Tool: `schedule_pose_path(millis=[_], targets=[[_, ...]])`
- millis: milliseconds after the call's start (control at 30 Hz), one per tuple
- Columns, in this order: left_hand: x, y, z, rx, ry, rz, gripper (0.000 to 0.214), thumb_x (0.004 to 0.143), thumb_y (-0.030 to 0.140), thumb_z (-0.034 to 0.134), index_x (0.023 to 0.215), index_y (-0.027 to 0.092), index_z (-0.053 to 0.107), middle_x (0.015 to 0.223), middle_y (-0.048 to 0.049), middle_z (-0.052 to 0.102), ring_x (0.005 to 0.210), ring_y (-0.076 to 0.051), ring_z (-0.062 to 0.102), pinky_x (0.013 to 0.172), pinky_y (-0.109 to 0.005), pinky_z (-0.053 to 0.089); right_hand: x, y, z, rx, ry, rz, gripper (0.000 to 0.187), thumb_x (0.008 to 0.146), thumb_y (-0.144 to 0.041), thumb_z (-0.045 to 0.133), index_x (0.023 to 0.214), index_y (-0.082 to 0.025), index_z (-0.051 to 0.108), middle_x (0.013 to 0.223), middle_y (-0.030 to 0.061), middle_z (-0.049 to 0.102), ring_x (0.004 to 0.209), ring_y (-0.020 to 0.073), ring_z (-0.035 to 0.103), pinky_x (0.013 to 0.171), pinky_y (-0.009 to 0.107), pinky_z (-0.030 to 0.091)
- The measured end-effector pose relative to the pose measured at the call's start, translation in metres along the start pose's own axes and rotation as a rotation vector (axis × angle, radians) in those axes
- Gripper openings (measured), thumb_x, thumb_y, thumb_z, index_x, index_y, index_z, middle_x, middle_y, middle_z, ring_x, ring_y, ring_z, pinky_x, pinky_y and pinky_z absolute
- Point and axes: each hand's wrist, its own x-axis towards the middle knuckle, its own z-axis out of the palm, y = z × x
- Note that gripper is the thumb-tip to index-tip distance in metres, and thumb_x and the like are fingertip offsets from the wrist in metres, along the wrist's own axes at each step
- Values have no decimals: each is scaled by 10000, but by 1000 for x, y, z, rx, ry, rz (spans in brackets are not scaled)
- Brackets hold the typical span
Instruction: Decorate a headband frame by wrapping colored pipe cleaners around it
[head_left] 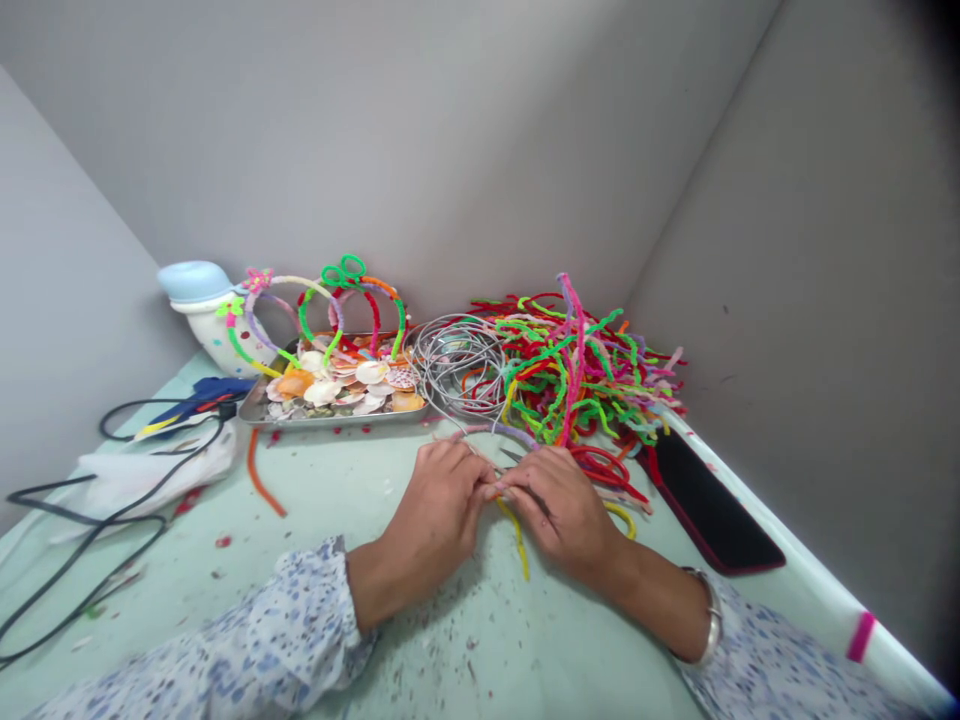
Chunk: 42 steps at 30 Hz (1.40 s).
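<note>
My left hand point(439, 505) and my right hand point(559, 505) meet fingertip to fingertip on the pale green table point(337, 500). Both are closed in a pinch around a thin wire hoop partly wrapped in lilac pipe cleaner point(501, 430). A yellow pipe cleaner point(519, 540) trails toward me from under the fingers. Just beyond the hands lie a coil of grey wire hoops point(457, 365) and a big tangle of coloured pipe cleaners point(577, 365).
A metal tray point(259, 408) of seashells holds finished wrapped hoops point(322, 300). A white-and-blue pot point(199, 305), a blue glue gun point(199, 395) with black cable point(82, 535) lie left. A dark phone point(709, 505) lies right. An orange pipe cleaner point(262, 480) lies loose. Grey walls close in.
</note>
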Motion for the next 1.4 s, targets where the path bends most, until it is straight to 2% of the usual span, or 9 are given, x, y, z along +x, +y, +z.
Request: schedule_pose_path(millis=[233,567,867,1133,1400], targets=[[4,-1,-7,-4,-27,14,108,887,161,511,872,200,611,856,-32,646,852,-207,541,793,-378,371,0,2,-1,11,12,31,118,915,-193,492,942,-205,606,831,41,649,789,195,561,757,351,404],[4,1,-8,85,-67,49,158,856,65,483,861,181,590,836,-34,604,829,-201,500,777,-368,351,0,-1,0,8,13,6,107,921,-192,486,929,-203,593,829,45,651,784,198,553,762,362,398],[5,4,-10,81,-61,65,140,911,160,447,854,176,575,816,-41,595,807,-204,485,749,-366,344,1,-1,-1,32,44,-14,100,910,-171,500,946,-197,589,832,43,648,790,195,544,756,359,392],[6,7,-15,189,-95,87,182,928,181,428,859,167,595,819,-50,593,808,-208,468,764,-376,330,1,-2,-1,39,54,-3,95,915,-168,489,932,-194,579,830,43,633,786,193,533,758,360,392],[7,6,-12,89,-125,39,198,920,182,420,783,165,561,780,-41,575,788,-202,470,737,-359,321,1,-3,-2,56,47,-28,90,904,-145,499,928,-186,576,832,45,633,793,192,528,758,365,388]])
